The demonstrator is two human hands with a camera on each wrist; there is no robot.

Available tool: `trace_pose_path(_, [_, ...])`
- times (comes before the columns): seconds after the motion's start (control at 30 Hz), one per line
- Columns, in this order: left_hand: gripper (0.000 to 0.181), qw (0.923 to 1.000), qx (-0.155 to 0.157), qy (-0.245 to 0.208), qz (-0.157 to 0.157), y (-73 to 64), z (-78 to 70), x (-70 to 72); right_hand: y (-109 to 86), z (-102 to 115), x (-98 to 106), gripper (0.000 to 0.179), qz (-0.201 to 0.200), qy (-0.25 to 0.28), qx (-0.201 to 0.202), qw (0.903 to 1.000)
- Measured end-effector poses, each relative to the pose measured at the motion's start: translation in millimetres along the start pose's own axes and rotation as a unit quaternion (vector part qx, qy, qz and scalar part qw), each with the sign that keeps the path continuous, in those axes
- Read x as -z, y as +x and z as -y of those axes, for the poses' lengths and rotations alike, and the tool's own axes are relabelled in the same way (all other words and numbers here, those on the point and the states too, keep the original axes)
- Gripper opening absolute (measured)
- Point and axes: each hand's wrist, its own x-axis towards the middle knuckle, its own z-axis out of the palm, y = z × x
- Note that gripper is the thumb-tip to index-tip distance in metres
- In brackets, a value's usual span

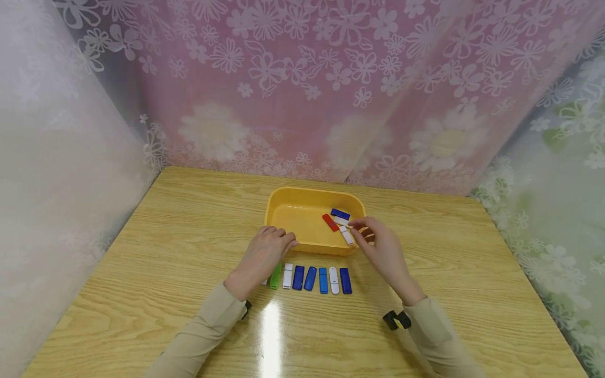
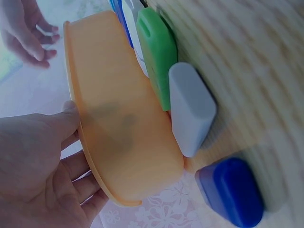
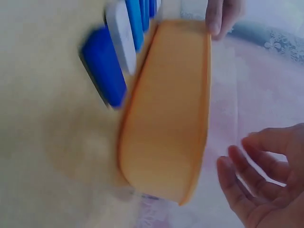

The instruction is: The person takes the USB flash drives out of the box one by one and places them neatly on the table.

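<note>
My left hand (image 1: 266, 253) grips the near rim of a yellow plastic tub (image 1: 321, 249). In the left wrist view its thumb lies along the rim and the other fingers reach inside. Over the tub's right end is my right hand (image 1: 382, 252), fingers slightly bent and apart, with nothing between them in the right wrist view. Close to its fingertips in the head view lie a white USB stick (image 1: 347, 236), another white stick (image 1: 340, 221), a red stick (image 1: 330, 222) and a dark blue stick (image 1: 340, 213), all inside the tub.
Several USB sticks stand in a row before the tub, among them a green one (image 1: 276, 276), a light blue one (image 1: 323, 280) and a dark blue one (image 1: 346, 281). My left arm partly covers the row's left end. A pink flowered curtain (image 1: 302, 105) hangs behind the wooden table (image 1: 449, 252).
</note>
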Motion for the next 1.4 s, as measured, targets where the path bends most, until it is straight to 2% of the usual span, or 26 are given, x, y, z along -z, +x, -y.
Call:
trace_pose_path(0.17, [0.021, 1.0000, 0.006, 0.000, 0.004, -0.6, 0.2, 0.5, 21.7, 4, -6, 0.021, 0.038, -0.082, -0.010, 0.9958])
trace_pose_path(0.43, [0.021, 0.9998, 0.013, -0.006, 0.010, 0.0, -0.8, 0.9, 44.2, 1, -26, 0.023, 0.089, -0.182, -0.032, 0.9787])
trace_pose_path(0.67, [0.021, 0.9994, 0.022, -0.009, 0.025, 1.0, -1.5, 2.0, 52.4, -7, -39, 0.021, 0.143, -0.217, -0.047, 0.9644])
trace_pose_path(0.83, [0.021, 0.9995, 0.020, -0.007, 0.023, 1.0, -1.4, 2.6, 56.8, -11, -43, 0.020, 0.160, -0.230, -0.046, 0.9590])
trace_pose_path(1.03, [0.020, 0.9995, 0.021, -0.005, 0.022, 0.3, -1.0, 2.6, 63.0, -12, -48, 0.016, 0.187, -0.254, -0.059, 0.9471])
trace_pose_path(1.17, [0.020, 0.9996, 0.019, -0.004, 0.022, 0.1, -1.2, 2.6, 64.3, -12, -49, 0.014, 0.180, -0.252, -0.040, 0.9501])
trace_pose_path(1.4, [0.021, 0.9997, 0.017, -0.002, 0.019, 0.0, -1.0, 2.9, 64.8, -16, -52, 0.014, 0.175, -0.211, -0.034, 0.9611])
